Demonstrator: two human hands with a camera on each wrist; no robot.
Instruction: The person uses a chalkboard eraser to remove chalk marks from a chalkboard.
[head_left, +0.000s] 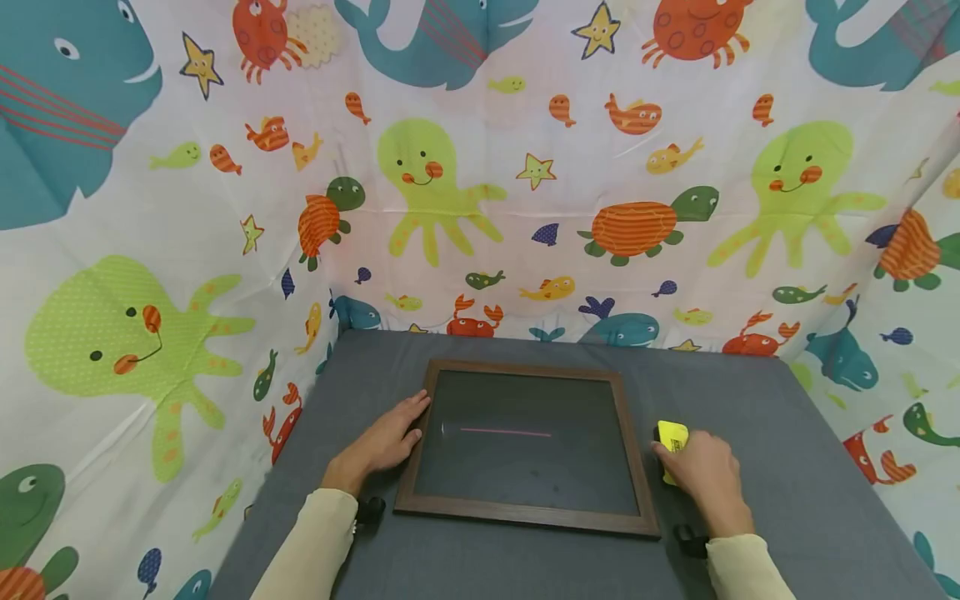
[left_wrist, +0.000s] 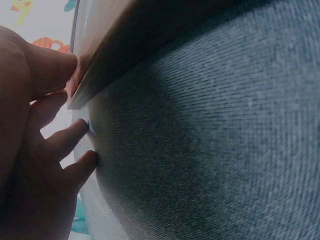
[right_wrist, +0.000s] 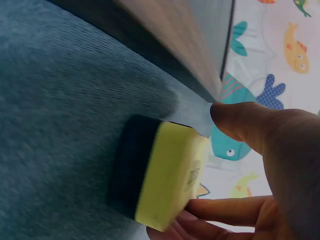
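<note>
A small blackboard (head_left: 525, 475) with a brown wooden frame (head_left: 525, 512) lies flat on the grey cloth. A thin pink line (head_left: 506, 432) runs across its dark surface. At the frame's left edge rests my left hand (head_left: 382, 437); its thumb and index finger touch the wood, and other fingers lie on the cloth in the left wrist view. To the right of the board, my right hand (head_left: 708, 471) is over a yellow eraser (right_wrist: 167, 177) with a black base. The right thumb is apart from the eraser, while fingertips are at its far side, partly hidden.
Grey cloth (head_left: 517, 571) covers the table around the board. A white curtain (head_left: 525, 250) printed with sea animals rises behind the table and along both sides. Dark bands with small devices are on both wrists.
</note>
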